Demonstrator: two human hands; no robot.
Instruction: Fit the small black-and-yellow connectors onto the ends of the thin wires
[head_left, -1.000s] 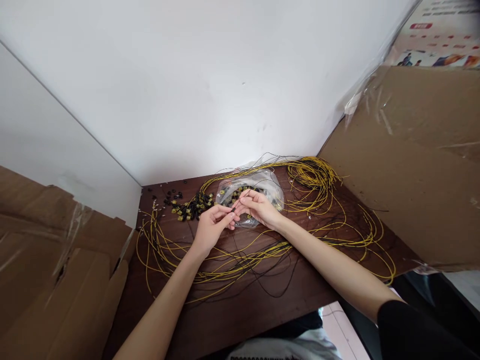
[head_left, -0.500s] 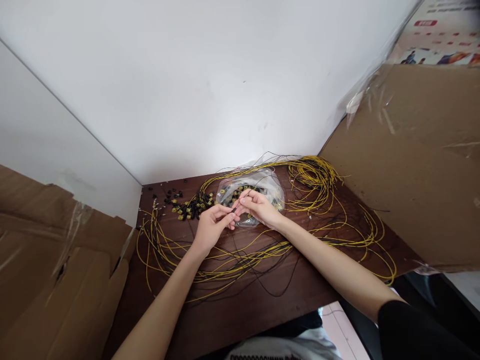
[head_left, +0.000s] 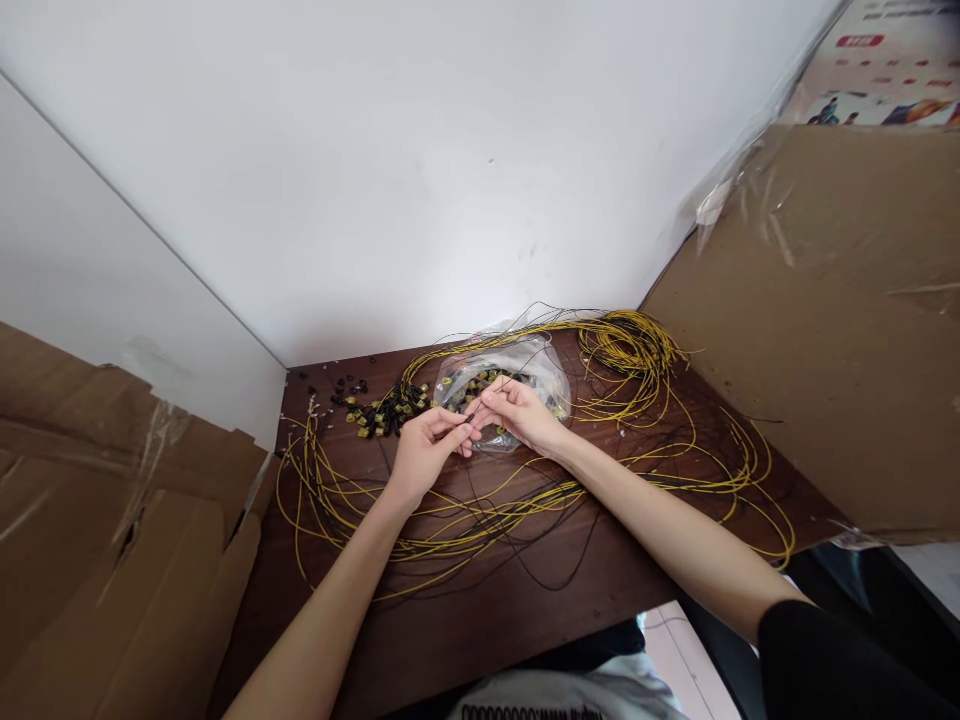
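Observation:
My left hand (head_left: pixel 429 450) pinches a small black piece (head_left: pixel 469 419) between thumb and fingertips, above the middle of the table. Close beside it on the right, my right hand (head_left: pixel 517 410) is closed on a thin black wire (head_left: pixel 534 355) that runs up and back from the fingers. Under and behind both hands lies a clear plastic bag (head_left: pixel 559 385) holding black and yellow parts. A pile of black parts with yellow ends (head_left: pixel 386 412) is left of the bag. Fine detail at the fingertips is too small to make out.
Yellow and black wires (head_left: pixel 480 530) stretch across the brown table (head_left: pixel 480 640) beneath my forearms. A coiled wire bundle (head_left: pixel 630 345) lies at the back right. Small black bits (head_left: pixel 352 385) are scattered at the back left. Cardboard (head_left: pixel 840 330) stands right, more cardboard (head_left: pixel 112 520) left.

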